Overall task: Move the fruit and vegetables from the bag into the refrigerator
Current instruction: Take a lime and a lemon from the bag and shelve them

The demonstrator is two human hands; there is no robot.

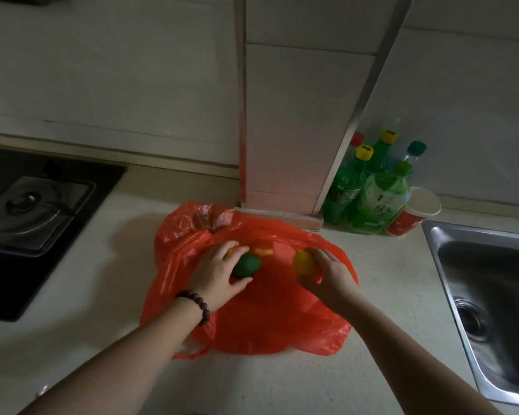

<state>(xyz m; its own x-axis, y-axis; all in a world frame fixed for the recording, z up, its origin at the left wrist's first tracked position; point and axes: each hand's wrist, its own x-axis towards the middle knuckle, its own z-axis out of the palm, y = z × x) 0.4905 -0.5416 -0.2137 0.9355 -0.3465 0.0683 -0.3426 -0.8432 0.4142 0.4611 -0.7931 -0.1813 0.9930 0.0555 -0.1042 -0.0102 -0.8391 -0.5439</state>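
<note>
So we've got a thin, crinkly red plastic bag (261,319) lying flat and rumpled on a pale speckled countertop (282,384), with its far end bunched right against the foot of a tiled pillar (300,121). On top of the bag we count what looks like four pieces of produce: a round, smooth green fruit (247,265), a yellow one (303,262), a red-orange one (263,248) just behind the green, and a sliver of something yellow-orange (232,252) peeking from under our left fingers. What exactly each one is, we can't tell, it's all a bit blurry.

Our left hand (219,275) is wrapped around the green fruit, fingers curled over the top and thumb tucked beneath it. There's a dark wooden bead bracelet (197,304) on that wrist. Our right hand (327,277) is cupped round the yellow fruit, fingers curled on its far side.

Edge-wise: a glossy black gas hob (42,223) with a metal burner sits off to the left, well apart from the bag, and a stainless steel sink (450,265) drops away on the right, with a strip of bare counter between it and the bag. Tucked in the corner beside the pillar are five plastic bottles (378,199), mostly green, plus one red paper cup (411,214) leaning next to them. Nearest us the counter is open.
</note>
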